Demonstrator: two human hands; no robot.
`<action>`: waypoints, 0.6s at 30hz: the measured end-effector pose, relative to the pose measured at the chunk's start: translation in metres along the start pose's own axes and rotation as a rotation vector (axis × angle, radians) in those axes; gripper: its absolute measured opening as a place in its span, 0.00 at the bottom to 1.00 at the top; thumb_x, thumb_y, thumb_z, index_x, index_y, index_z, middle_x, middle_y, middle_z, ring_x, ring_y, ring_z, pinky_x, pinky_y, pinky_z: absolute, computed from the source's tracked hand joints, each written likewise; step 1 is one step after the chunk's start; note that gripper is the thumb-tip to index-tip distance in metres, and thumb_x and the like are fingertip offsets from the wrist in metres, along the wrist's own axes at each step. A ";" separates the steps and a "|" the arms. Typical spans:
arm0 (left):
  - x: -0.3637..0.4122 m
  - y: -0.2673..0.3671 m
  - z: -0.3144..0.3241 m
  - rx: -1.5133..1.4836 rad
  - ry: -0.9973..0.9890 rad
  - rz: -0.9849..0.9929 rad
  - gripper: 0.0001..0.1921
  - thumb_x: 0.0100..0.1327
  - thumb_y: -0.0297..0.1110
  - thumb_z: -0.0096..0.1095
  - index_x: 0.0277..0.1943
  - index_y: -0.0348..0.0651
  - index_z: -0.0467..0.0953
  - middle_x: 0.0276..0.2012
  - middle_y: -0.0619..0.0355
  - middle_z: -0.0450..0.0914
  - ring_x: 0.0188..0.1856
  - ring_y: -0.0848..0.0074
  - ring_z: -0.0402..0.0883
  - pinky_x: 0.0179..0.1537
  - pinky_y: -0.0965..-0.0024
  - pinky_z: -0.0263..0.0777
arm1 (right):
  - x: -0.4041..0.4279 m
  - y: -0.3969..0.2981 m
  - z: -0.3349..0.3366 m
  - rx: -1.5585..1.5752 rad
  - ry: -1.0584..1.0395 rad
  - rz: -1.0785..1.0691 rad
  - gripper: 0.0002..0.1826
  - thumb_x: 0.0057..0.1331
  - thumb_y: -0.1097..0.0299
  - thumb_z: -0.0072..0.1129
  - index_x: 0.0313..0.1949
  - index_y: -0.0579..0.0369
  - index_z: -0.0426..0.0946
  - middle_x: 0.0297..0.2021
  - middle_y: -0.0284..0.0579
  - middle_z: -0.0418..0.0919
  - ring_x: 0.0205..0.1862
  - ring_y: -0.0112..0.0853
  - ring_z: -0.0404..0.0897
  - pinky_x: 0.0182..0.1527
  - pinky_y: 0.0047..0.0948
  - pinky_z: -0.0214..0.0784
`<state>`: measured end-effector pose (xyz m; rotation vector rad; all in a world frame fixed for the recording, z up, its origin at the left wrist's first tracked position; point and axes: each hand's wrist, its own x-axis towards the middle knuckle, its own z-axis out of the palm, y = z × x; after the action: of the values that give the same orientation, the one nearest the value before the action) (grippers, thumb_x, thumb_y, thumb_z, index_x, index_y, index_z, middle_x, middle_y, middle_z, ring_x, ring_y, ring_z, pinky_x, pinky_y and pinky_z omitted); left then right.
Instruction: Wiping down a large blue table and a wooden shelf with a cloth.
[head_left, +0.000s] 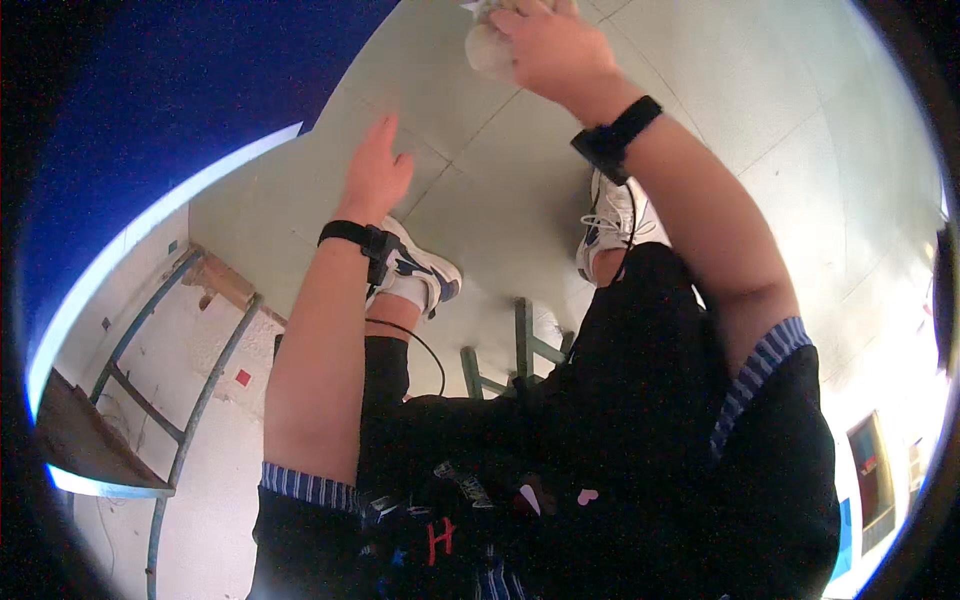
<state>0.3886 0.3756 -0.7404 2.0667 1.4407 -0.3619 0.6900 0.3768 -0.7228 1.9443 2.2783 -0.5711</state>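
My left hand (375, 171) is held out above the tiled floor with a finger extended and the thumb apart. Nothing is visible in it, and its other fingers are hard to make out. Farther out, at the top edge of the view, my right hand (559, 56) grips a pale, rounded object (489, 49). That object is blurred and partly cut off, so its kind cannot be told. Black straps with small dark boxes sit on both wrists: the left wristband (360, 241) and the right wristband (619, 139).
A dark blue surface (187, 82) with a pale edge lies at the upper left. Below it stands a metal frame (187, 420) by a worn white wall (217, 480). Green stool legs (523, 337) show beneath me. My shoes (420, 266) rest on the floor tiles (480, 195).
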 end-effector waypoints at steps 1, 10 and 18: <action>-0.004 -0.009 -0.005 0.011 0.028 -0.012 0.31 0.65 0.35 0.57 0.71 0.38 0.65 0.70 0.43 0.68 0.71 0.52 0.68 0.70 0.54 0.64 | -0.007 0.011 -0.016 -0.009 0.013 -0.010 0.30 0.76 0.58 0.46 0.75 0.52 0.60 0.76 0.50 0.58 0.74 0.56 0.60 0.75 0.54 0.52; -0.145 -0.054 -0.106 -0.790 0.237 -0.463 0.16 0.69 0.47 0.62 0.41 0.41 0.77 0.21 0.63 0.72 0.24 0.77 0.71 0.29 0.70 0.64 | -0.100 -0.045 -0.181 0.475 -0.217 -0.362 0.28 0.56 0.73 0.61 0.59 0.58 0.77 0.47 0.52 0.84 0.50 0.43 0.83 0.56 0.36 0.74; -0.292 -0.047 -0.274 -1.455 0.398 0.194 0.21 0.76 0.51 0.58 0.28 0.54 0.63 0.19 0.70 0.58 0.19 0.82 0.55 0.26 0.73 0.57 | -0.145 -0.237 -0.287 1.350 -0.322 -0.586 0.23 0.66 0.72 0.62 0.60 0.61 0.75 0.51 0.41 0.83 0.53 0.30 0.82 0.59 0.31 0.75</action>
<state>0.2060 0.3309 -0.3837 1.0050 1.0643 0.9674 0.5356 0.3104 -0.3603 1.0484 2.3244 -2.7440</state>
